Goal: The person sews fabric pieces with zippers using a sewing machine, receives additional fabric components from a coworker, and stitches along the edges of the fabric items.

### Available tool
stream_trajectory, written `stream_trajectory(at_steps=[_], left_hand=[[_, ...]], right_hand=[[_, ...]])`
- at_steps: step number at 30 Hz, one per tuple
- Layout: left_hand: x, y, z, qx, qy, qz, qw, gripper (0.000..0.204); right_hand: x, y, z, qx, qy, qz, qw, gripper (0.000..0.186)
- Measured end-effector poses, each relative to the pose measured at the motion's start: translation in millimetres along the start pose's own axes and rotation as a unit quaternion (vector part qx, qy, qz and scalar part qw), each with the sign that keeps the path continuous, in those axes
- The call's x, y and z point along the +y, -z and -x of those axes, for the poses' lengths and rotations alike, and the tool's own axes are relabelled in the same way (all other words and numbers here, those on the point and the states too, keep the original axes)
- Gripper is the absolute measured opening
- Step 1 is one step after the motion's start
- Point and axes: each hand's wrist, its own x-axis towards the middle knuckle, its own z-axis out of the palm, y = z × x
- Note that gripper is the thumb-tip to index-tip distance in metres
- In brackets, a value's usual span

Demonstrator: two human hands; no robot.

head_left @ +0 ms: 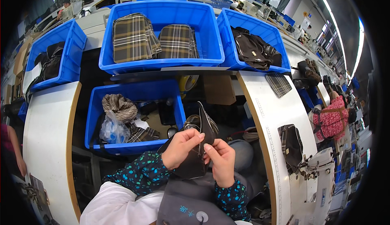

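Over my lap, both hands hold a dark brown fabric piece [208, 124] with a zipper along its edge and some plaid showing beside it. My left hand [178, 150] pinches the zipper edge between thumb and fingertips. Close beside it, my right hand [222, 162] grips the same edge slightly lower, its thumb pressed on the cloth. The piece stands up in a point above my fingers, and its lower part hangs down between my hands. Exactly what lies under my fingertips is hidden.
Ahead, a blue bin [162, 64] holds stacked plaid panels [134, 40]. A lower blue bin [91, 115] contains plaid scraps and a plastic bag [113, 129]. White tables [48, 131] flank me; at right are a sewing machine [321, 166] and a dark zippered piece [291, 147].
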Motion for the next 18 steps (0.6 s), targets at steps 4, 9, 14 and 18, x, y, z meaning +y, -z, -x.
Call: stream_trajectory(at_steps=[4,9,14,18], left_hand=[[-2,-1,-2,0.005,-0.013,-0.007,1.0,0.019],[-1,1,-2,-0.008,0.006,0.001,1.0,0.02],[-7,11,-7,0.037,0.012,0.0,0.999,0.015],[-5,12,-6,0.042,0.015,-0.005,0.999,0.018]], right_hand=[[2,2,-2,0.002,0.004,0.0,1.0,0.009],[8,1,0,0.017,0.008,-0.013,1.0,0.01],[8,5,0,0.005,0.002,-0.042,0.999,0.018],[9,12,-1,0.001,0.013,-0.034,0.999,0.022]])
